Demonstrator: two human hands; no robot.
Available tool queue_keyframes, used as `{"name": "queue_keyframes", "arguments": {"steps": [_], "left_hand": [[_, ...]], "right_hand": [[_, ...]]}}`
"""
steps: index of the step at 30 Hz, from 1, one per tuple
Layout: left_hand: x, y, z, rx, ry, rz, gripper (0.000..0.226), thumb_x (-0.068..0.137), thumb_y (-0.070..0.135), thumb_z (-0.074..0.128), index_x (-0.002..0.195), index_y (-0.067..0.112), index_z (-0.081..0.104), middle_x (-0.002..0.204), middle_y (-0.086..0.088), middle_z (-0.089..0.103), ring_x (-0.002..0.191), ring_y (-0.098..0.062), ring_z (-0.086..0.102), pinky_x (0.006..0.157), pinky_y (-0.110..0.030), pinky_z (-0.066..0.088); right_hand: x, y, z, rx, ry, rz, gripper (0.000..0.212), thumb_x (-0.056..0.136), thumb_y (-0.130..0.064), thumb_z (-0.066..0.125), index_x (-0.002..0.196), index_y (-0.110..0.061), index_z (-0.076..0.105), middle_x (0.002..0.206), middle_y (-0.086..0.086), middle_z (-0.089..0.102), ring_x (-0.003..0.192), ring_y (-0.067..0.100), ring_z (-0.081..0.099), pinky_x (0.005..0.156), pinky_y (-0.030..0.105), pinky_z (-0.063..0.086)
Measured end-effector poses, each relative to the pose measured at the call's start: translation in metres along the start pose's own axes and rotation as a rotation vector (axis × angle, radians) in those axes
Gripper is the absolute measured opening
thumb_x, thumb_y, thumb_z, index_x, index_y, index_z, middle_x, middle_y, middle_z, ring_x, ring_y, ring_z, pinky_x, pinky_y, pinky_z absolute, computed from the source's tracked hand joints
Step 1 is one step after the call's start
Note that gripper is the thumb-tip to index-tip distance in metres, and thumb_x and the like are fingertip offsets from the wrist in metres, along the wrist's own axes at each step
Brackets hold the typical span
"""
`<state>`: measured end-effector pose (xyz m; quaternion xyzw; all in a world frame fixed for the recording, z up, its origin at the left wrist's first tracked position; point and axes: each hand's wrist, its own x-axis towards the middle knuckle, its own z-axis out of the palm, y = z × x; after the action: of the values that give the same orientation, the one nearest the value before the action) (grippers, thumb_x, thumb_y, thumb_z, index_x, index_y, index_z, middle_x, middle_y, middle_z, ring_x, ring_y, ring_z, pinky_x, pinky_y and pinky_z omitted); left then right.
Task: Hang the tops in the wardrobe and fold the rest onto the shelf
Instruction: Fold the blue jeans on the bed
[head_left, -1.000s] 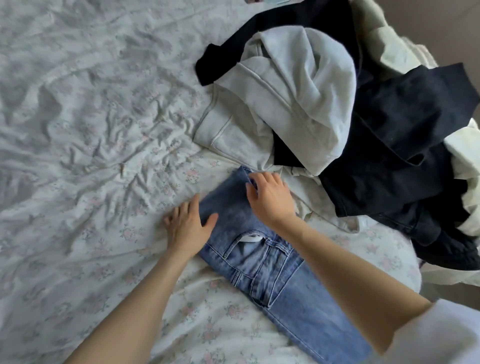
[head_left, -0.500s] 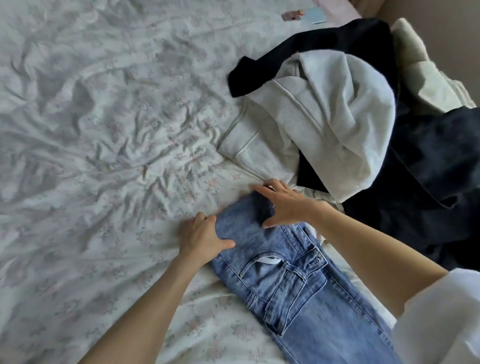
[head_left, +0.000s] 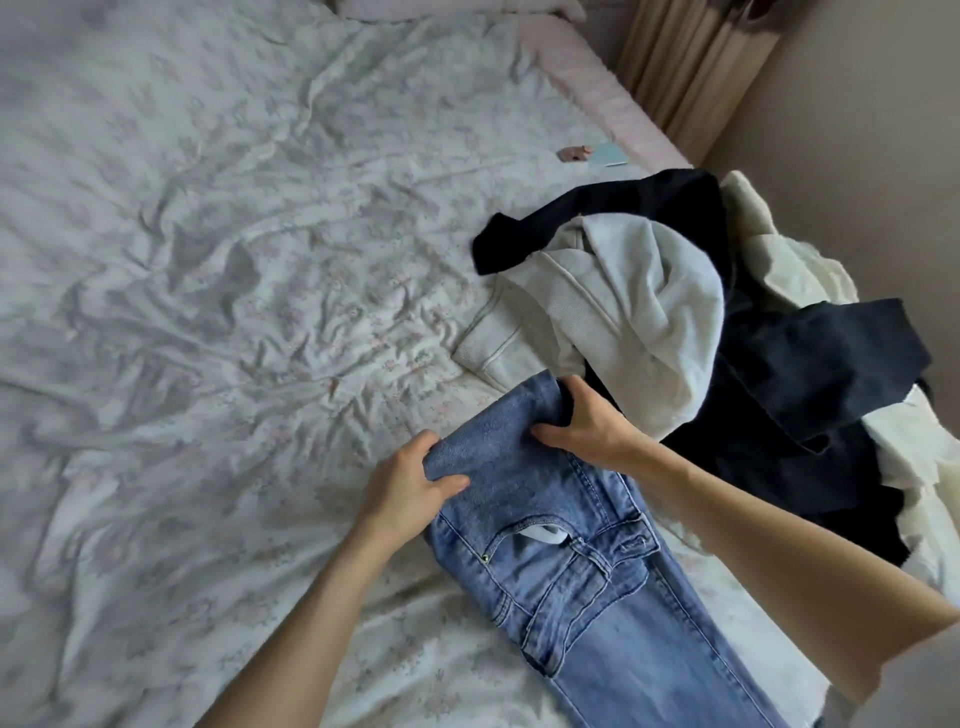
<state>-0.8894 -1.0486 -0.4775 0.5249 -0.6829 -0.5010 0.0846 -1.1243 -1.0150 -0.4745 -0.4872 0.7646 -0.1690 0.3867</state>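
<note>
Two hands, left (head_left: 410, 480) and right (head_left: 584, 423), now grip one pair of jeans (head_left: 587, 561) at centre frame, its folded end lifted where palms pressed before.

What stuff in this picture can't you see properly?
All in the head view:
- Jeans: the legs run off the bottom edge.
- Left hand and right hand: fingertips tucked under the denim they grip.
- Dark clothes: what kind is unclear, part buried under the grey hoodie.
- Cream clothes: mostly covered by the dark ones.
- Small pink thing and blue card: too small to name.
</note>
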Motion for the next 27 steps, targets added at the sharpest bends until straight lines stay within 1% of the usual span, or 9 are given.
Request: {"name": "queue_keyframes", "arguments": {"steps": [3, 6, 10, 14, 18, 20, 22, 24, 27], "left_hand": [[-0.01, 0.021, -0.03, 0.012, 0.072, 0.029, 0.028, 0.077, 0.019, 0.077, 0.088, 0.024, 0.052, 0.08, 0.007, 0.062, 0.075, -0.016, 0.061, 0.068, -0.028, 0.046], [-0.014, 0.038, -0.068, -0.002, 0.153, 0.035, 0.026, 0.075, 0.019, 0.078, 0.086, 0.022, 0.054, 0.081, 0.002, 0.065, 0.077, -0.021, 0.064, 0.07, -0.034, 0.049], [-0.016, 0.048, -0.126, 0.015, 0.338, 0.017, 0.027, 0.072, 0.02, 0.08, 0.083, 0.021, 0.055, 0.077, 0.004, 0.063, 0.08, -0.025, 0.062, 0.071, -0.035, 0.047], [-0.011, 0.052, -0.166, 0.183, 0.598, -0.004, 0.028, 0.075, 0.031, 0.075, 0.089, 0.025, 0.052, 0.083, 0.002, 0.063, 0.084, -0.029, 0.06, 0.069, -0.034, 0.044], [-0.002, 0.035, -0.146, 0.423, 0.602, -0.01, 0.026, 0.083, 0.033, 0.068, 0.096, 0.02, 0.049, 0.091, -0.011, 0.068, 0.088, -0.037, 0.061, 0.063, -0.034, 0.038], [0.0, 0.015, -0.125, 0.511, 0.553, 0.01, 0.027, 0.087, 0.033, 0.064, 0.106, 0.019, 0.051, 0.094, -0.014, 0.069, 0.09, -0.038, 0.062, 0.064, -0.036, 0.04], [-0.001, 0.0, -0.102, 0.6, 0.517, 0.063, 0.03, 0.089, 0.034, 0.06, 0.115, 0.02, 0.052, 0.095, -0.013, 0.069, 0.09, -0.037, 0.063, 0.064, -0.036, 0.043], [-0.009, -0.002, -0.083, 0.654, 0.464, 0.174, 0.026, 0.087, 0.031, 0.064, 0.108, 0.017, 0.056, 0.086, -0.011, 0.07, 0.082, -0.036, 0.066, 0.056, -0.035, 0.041], [-0.026, 0.003, -0.058, 0.707, 0.4, 0.46, 0.036, 0.054, 0.018, 0.089, 0.079, 0.012, 0.064, 0.056, -0.004, 0.064, 0.049, -0.025, 0.063, 0.037, -0.023, 0.036]], "right_hand": [[-0.011, -0.037, -0.015, 0.003, 0.054, -0.058, 0.042, 0.076, -0.03, 0.072, 0.105, -0.02, 0.044, 0.095, -0.001, 0.059, 0.083, 0.017, 0.058, 0.07, 0.029, 0.047], [-0.011, -0.08, -0.026, 0.006, 0.147, -0.137, 0.044, 0.076, -0.03, 0.071, 0.109, -0.016, 0.047, 0.094, -0.001, 0.057, 0.082, 0.017, 0.056, 0.068, 0.028, 0.043], [0.001, -0.145, -0.032, 0.061, 0.193, -0.247, 0.053, 0.077, -0.034, 0.071, 0.119, -0.012, 0.047, 0.103, 0.002, 0.06, 0.093, 0.022, 0.059, 0.079, 0.037, 0.049], [0.024, -0.202, -0.023, 0.113, 0.237, -0.334, 0.058, 0.081, -0.034, 0.07, 0.127, -0.01, 0.044, 0.115, 0.004, 0.056, 0.109, 0.026, 0.054, 0.092, 0.041, 0.045], [0.033, -0.195, 0.003, -0.117, 0.264, -0.132, 0.066, 0.09, -0.038, 0.057, 0.146, -0.018, 0.027, 0.146, 0.009, 0.034, 0.134, 0.029, 0.029, 0.107, 0.045, 0.03], [0.026, -0.177, 0.018, 0.104, 0.171, -0.004, 0.062, 0.094, -0.034, 0.054, 0.146, -0.012, 0.029, 0.146, 0.014, 0.035, 0.133, 0.028, 0.035, 0.106, 0.04, 0.033], [0.014, -0.157, 0.027, 0.47, 0.035, 0.121, 0.05, 0.094, -0.038, 0.052, 0.136, -0.012, 0.043, 0.138, 0.014, 0.047, 0.118, 0.026, 0.049, 0.093, 0.038, 0.044], [0.002, -0.141, 0.027, 0.712, -0.058, 0.226, 0.039, 0.093, -0.046, 0.05, 0.12, -0.018, 0.051, 0.134, 0.011, 0.051, 0.109, 0.026, 0.055, 0.086, 0.04, 0.049], [-0.015, -0.115, 0.025, 0.826, -0.046, 0.32, 0.072, 0.088, -0.055, 0.054, 0.143, -0.016, 0.03, 0.144, 0.01, 0.04, 0.111, 0.032, 0.057, 0.082, 0.041, 0.053]]}}
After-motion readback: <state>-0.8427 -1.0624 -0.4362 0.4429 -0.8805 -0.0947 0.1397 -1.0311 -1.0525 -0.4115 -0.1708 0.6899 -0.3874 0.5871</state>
